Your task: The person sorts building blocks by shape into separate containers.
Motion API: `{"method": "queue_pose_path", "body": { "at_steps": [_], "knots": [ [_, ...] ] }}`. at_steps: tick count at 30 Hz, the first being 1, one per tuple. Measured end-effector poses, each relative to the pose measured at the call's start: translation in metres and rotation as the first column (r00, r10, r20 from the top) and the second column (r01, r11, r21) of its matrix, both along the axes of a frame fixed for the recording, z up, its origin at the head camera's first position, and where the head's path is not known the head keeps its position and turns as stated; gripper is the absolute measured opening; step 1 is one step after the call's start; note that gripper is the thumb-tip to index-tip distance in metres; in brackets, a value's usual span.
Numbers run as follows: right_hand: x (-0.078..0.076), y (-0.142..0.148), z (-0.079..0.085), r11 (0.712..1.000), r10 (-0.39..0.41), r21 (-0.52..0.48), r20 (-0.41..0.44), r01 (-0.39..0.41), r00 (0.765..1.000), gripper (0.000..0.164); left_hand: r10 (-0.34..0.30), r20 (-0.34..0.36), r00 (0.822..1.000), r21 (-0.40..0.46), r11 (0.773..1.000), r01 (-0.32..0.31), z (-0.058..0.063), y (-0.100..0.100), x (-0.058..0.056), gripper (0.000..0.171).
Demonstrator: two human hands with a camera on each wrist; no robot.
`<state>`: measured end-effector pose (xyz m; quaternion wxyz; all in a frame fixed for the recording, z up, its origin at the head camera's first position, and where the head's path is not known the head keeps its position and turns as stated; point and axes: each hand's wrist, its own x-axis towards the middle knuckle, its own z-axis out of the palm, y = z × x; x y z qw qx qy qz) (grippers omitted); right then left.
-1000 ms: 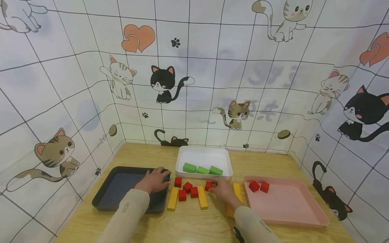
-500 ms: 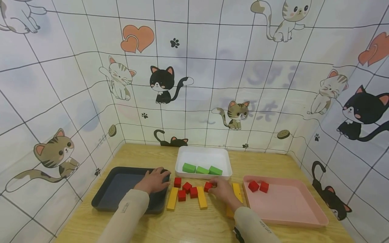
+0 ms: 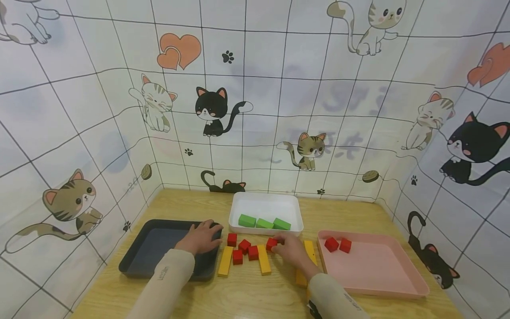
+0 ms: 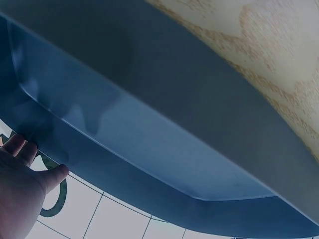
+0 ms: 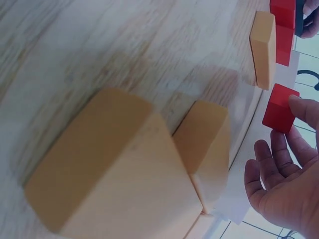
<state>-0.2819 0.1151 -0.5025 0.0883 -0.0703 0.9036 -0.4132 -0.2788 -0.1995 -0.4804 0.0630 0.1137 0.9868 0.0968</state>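
Observation:
My right hand (image 3: 294, 250) pinches a red cube (image 5: 280, 108) between thumb and forefinger, just in front of the white tray (image 3: 266, 201); its other fingers are loosely bent in the right wrist view. Over the right rim of the dark tray (image 3: 159, 248) lies my left hand (image 3: 199, 238), fingers spread and relaxed, holding nothing. Several more red cubes (image 3: 244, 246) sit between the hands. Among them are two yellow blocks (image 3: 225, 261), (image 3: 264, 260), long and flat. More yellow blocks (image 5: 114, 169) lie beside my right wrist, partly hidden by the forearm in the head view.
Three green blocks (image 3: 264, 223) lie in the white tray at the back. To the right stands a pink tray (image 3: 378, 270) with two red cubes (image 3: 338, 245) in its far left corner. A cat-patterned sheet (image 3: 255, 102) walls in the wooden table (image 3: 255, 297).

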Motion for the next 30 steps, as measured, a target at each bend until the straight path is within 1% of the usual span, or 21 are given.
{"method": "queue_pose_path", "body": {
  "at_steps": [6,13,18,24,30],
  "knots": [
    [0.003,0.003,0.003,1.0,-0.001,-0.014,-0.013,0.001,1.0,0.028,-0.001,-0.006,1.0,0.013,1.0,0.001,0.0,0.0,0.001,0.053],
    [0.009,0.008,0.01,0.999,-0.017,0.029,-0.033,0.017,0.999,0.029,0.006,0.003,1.0,0.015,1.0,-0.006,0.0,-0.001,0.0,0.053],
    [0.013,0.015,0.015,1.0,-0.005,0.029,-0.06,0.007,0.998,0.032,0.009,0.001,1.0,0.005,1.0,-0.009,-0.001,-0.001,-0.001,0.053],
    [0.016,0.022,0.018,0.999,-0.027,0.026,-0.064,0.028,0.998,0.034,0.011,0.007,1.0,0.003,1.0,-0.011,-0.001,0.0,-0.002,0.053],
    [0.018,0.028,0.024,0.998,-0.046,0.031,-0.074,0.048,0.996,0.032,0.008,0.005,1.0,-0.002,1.0,-0.008,-0.003,-0.001,-0.002,0.053]
  ]
}}
